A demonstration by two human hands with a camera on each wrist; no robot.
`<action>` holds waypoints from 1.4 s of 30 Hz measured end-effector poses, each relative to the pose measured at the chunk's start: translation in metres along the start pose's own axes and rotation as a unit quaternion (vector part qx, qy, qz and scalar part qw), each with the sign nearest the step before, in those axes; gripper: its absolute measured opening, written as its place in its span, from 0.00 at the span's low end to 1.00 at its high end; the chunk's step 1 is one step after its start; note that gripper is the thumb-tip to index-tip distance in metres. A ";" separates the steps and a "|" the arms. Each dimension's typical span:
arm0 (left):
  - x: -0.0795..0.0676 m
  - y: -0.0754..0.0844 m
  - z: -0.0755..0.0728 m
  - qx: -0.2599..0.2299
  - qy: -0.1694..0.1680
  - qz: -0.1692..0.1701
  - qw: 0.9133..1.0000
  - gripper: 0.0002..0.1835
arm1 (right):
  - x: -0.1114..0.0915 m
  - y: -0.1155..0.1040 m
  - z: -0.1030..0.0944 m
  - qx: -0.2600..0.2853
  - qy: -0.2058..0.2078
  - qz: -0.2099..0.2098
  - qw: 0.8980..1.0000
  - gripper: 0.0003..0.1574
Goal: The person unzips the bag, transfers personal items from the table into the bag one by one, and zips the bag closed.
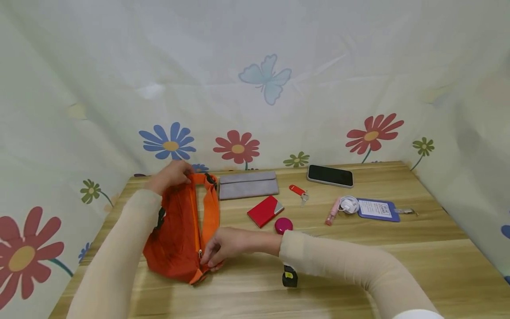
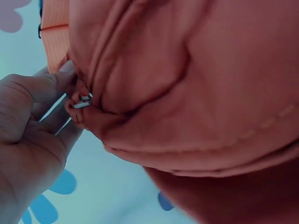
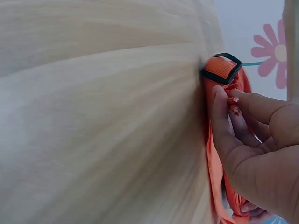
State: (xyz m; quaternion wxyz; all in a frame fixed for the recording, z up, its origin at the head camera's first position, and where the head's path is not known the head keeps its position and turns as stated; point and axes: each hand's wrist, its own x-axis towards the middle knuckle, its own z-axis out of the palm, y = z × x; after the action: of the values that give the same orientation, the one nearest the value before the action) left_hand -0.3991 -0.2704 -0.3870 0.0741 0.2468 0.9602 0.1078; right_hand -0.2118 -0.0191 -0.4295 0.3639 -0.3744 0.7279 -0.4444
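Note:
An orange waist bag lies on the left part of the table, its long zipper running from the far end to the near end. At its far end my left hand pinches the fabric by the strap. In the left wrist view the thumb and fingers of that hand hold the bag's corner beside a metal zipper piece. My right hand grips the near end, next to the zipper pull. In the right wrist view, thumb and forefinger pinch the orange end below a black buckle.
Right of the bag lie a grey wallet, red card case, magenta round case, keys with red tag, phone, pink tube, coiled white cable, blue badge holder and black item partly under my right forearm.

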 end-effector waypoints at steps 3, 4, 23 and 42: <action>-0.002 -0.001 0.008 -0.001 -0.007 -0.007 1.000 0.10 | -0.002 0.002 0.001 -0.041 -0.018 -0.010 0.999 0.09; -0.003 -0.002 0.010 -0.001 -0.009 -0.006 1.000 0.10 | -0.002 0.003 0.001 -0.056 -0.024 -0.015 0.998 0.09; -0.088 0.051 0.020 0.044 0.083 -0.084 0.992 0.12 | -0.006 0.014 -0.032 0.013 0.031 0.020 0.999 0.15; -0.112 0.083 0.058 0.053 -0.042 -0.226 0.972 0.46 | 0.011 0.019 -0.046 0.064 0.077 0.050 0.994 0.16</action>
State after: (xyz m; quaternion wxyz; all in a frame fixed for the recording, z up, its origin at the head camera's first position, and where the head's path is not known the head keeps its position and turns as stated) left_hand -0.2529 -0.2446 -0.4130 0.1235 0.0317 0.9915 0.0269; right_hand -0.2601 -0.0050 -0.4335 0.3515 -0.2779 0.7420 -0.4987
